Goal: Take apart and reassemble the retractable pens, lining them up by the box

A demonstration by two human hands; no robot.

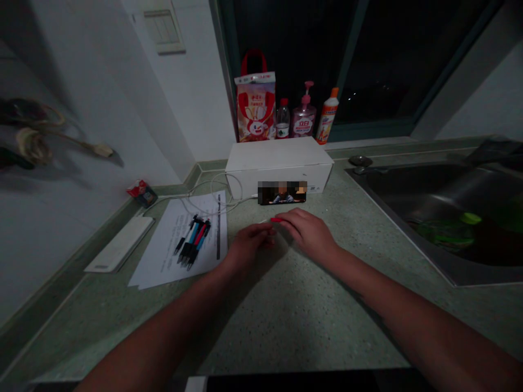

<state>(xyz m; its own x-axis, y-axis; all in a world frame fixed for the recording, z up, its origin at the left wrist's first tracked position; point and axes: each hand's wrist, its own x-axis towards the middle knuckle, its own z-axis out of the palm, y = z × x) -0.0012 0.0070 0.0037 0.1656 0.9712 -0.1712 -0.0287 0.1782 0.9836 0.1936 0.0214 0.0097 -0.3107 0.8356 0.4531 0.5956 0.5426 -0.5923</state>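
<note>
Both my hands are close together above the counter, in front of the phone. My right hand (pixel 308 231) is closed, its thumb and fingers pinching a small red pen part (pixel 276 219). Close beside it, my left hand (pixel 249 243) has its fingers curled in, and a thin pale piece (pixel 265 221) shows just above its fingertips. Whether the pale and red pieces are joined I cannot tell. Several pens (pixel 193 242), black, blue and red, lie in a bunch on printed paper sheets (pixel 159 256) to the left of my left hand.
A phone (pixel 281 194) with a white cable (pixel 241 202) leans on a white box (pixel 280 155). Behind stand a bag (pixel 256 106) and several bottles (pixel 303 117). A metal sink (pixel 398 223) lies right; a flat white case (pixel 120 244) and a small red-and-dark packet (pixel 141 193) lie left.
</note>
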